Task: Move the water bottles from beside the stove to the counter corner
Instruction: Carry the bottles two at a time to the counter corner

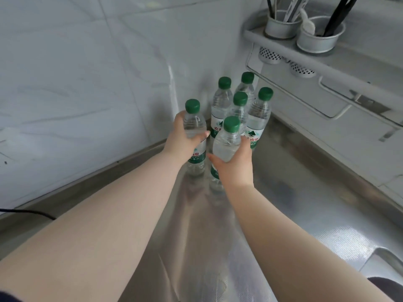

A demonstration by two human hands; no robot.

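Several clear water bottles with green caps stand in the corner of a steel counter [305,214]. My left hand [181,140] grips one bottle [194,125] at the left of the group, its base on or just above the counter. My right hand [233,164] grips another bottle [226,140] at the front. Behind them a cluster of bottles [242,105] stands upright against the tiled wall. Both held bottles are upright and close to the cluster.
A wall-mounted grey rack [305,55] with two utensil cups [320,35] hangs at the upper right above the corner. A black cable [28,212] lies along the counter's left edge. A sink rim [388,256] shows at the lower right.
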